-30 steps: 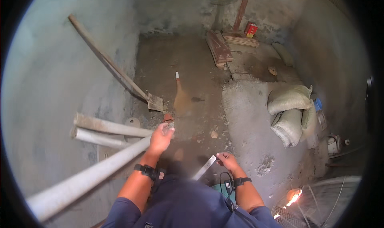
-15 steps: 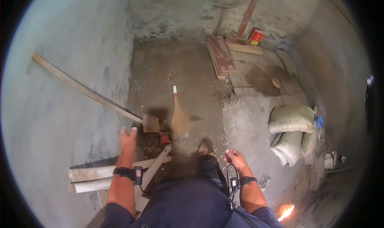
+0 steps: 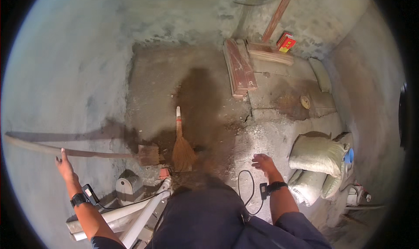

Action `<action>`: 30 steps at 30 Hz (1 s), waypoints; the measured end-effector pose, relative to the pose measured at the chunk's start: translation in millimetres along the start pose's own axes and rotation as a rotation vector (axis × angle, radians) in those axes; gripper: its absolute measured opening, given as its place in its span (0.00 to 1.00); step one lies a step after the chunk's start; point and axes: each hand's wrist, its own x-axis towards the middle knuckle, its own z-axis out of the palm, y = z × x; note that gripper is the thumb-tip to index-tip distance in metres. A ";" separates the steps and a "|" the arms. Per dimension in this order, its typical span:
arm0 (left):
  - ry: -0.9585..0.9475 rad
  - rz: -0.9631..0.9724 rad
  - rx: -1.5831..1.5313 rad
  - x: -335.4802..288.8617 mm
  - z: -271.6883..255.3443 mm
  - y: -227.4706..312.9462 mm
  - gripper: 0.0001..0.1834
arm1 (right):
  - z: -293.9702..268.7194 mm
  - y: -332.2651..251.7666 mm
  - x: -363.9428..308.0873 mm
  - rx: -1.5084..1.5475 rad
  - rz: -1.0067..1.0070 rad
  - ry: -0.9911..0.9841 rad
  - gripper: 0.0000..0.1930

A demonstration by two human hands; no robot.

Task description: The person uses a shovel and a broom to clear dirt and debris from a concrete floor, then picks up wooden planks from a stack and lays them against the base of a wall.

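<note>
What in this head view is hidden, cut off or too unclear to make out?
- White pipes: lower ends hidden behind the person's dark clothing and left forearm.
- Left hand: whether it touches the long wooden handle is unclear.
- Black cable: its end is hidden behind the clothing.
- Right hand: open, holding nothing.
- Stacked sacks: contents unseen.

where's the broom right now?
In the head view the broom lies on the dirt floor just left of centre, bristles toward the person, beside the shovel, between the left hand and right hand.
</note>
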 end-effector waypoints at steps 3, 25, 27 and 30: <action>0.029 0.007 0.001 15.6 2.3 3.0 0.56 | -21.2 -36.3 26.1 -0.029 0.013 0.006 0.28; 0.369 -0.387 -0.214 87.4 7.2 -25.0 0.39 | 57.0 -192.6 146.6 -0.243 0.072 -0.125 0.31; 0.320 -0.306 -0.142 81.3 24.5 -24.0 0.35 | 70.1 -210.0 157.0 -0.271 0.052 -0.146 0.31; 0.240 -0.132 -0.205 53.1 69.3 -0.9 0.27 | 90.0 -240.8 167.5 -0.272 -0.012 -0.187 0.30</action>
